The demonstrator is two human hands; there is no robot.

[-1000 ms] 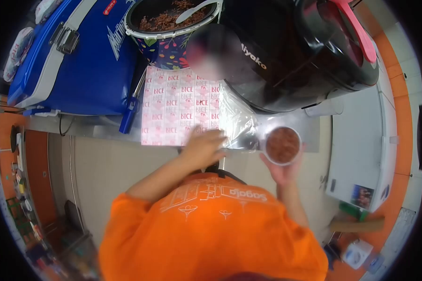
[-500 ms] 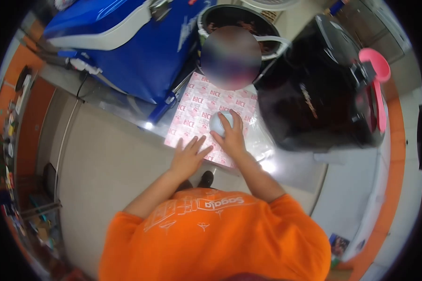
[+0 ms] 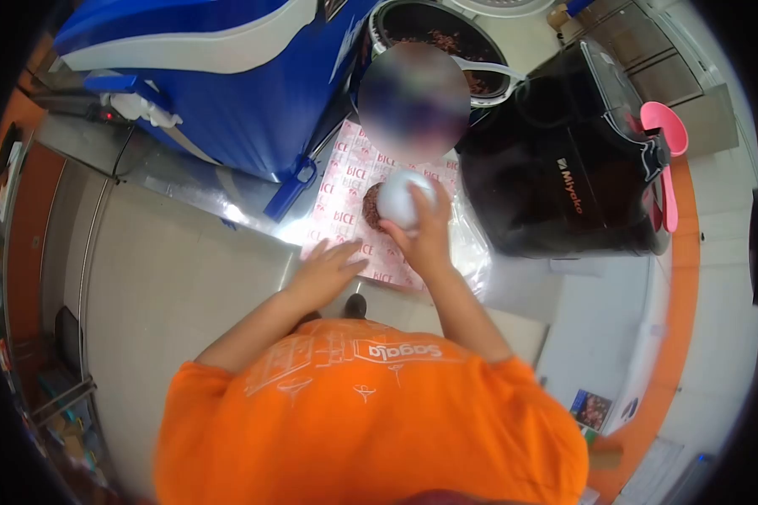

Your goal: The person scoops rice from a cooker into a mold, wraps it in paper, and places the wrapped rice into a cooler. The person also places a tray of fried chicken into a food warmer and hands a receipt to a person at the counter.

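- Right hand [image 3: 425,231]: fingers curled round an upended white cup [image 3: 400,200].
- Brown grains [image 3: 372,212] show at the cup's eight o'clock, on printed paper [image 3: 335,202].
- Left hand [image 3: 324,273]: fingers spread, touching the paper between the cup's seven and eight o'clock.
- Black Miyako appliance [image 3: 556,160]: between two and three o'clock from the cup.

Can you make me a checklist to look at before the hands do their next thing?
1. Right hand gripping the white cup: ok.
2. Brown food on the printed paper: ok, some shows beside the cup.
3. Whole food pile in view: not ok, the cup hides part.
4. Cup emptied: cannot tell, its inside is hidden.
5. Left hand clear of the food: ok, it's by the paper's near edge.
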